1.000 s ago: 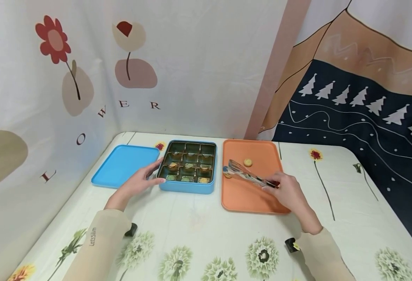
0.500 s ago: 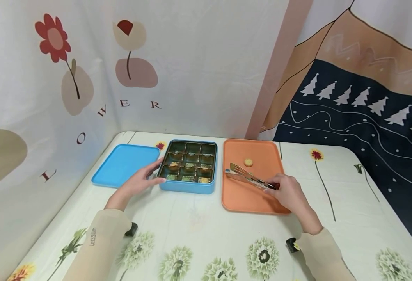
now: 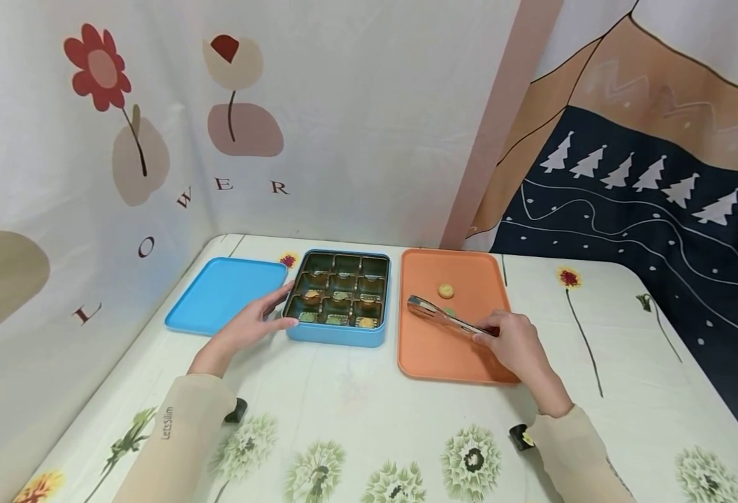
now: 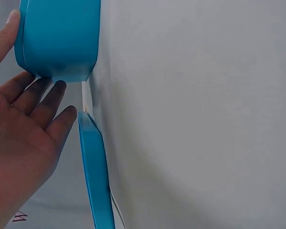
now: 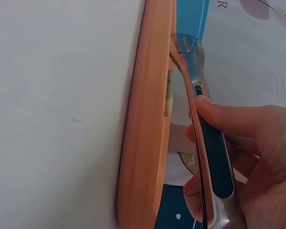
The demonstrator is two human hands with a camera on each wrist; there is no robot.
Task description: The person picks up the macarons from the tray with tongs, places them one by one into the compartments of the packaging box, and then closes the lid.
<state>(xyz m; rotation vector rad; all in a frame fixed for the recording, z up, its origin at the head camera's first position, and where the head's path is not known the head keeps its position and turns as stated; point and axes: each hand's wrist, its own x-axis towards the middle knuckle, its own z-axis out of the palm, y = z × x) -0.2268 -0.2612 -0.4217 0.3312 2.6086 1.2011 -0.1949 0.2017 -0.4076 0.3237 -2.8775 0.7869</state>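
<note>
My left hand [image 3: 257, 323] rests at the left front corner of the blue box [image 3: 334, 337], its thumb by the rim and its fingers extended along the side. In the left wrist view those fingers [image 4: 40, 98] look loosely spread, with fingertips right at the box wall. My right hand [image 3: 515, 342] grips metal tongs [image 3: 447, 318] with dark handle inserts, held over the orange tray [image 3: 432, 360]. Nothing shows between the tongs' tips. Beside them on the tray are a small round yellow cookie [image 3: 446, 290] and a green piece [image 3: 449, 311], partly hidden by the tongs.
The box's dark divider insert has several compartments; the middle and front rows contain small yellow, orange and green pieces [image 3: 365, 322]. Left of it lies a blue lid [image 3: 224, 297]. A flower-print cloth covers the table [image 3: 350, 412], with fabric walls behind and at the sides.
The tongs' tips have shifted slightly right and their arms have drawn closer together. The green piece has come into view behind them. My left hand has stayed at the box.
</note>
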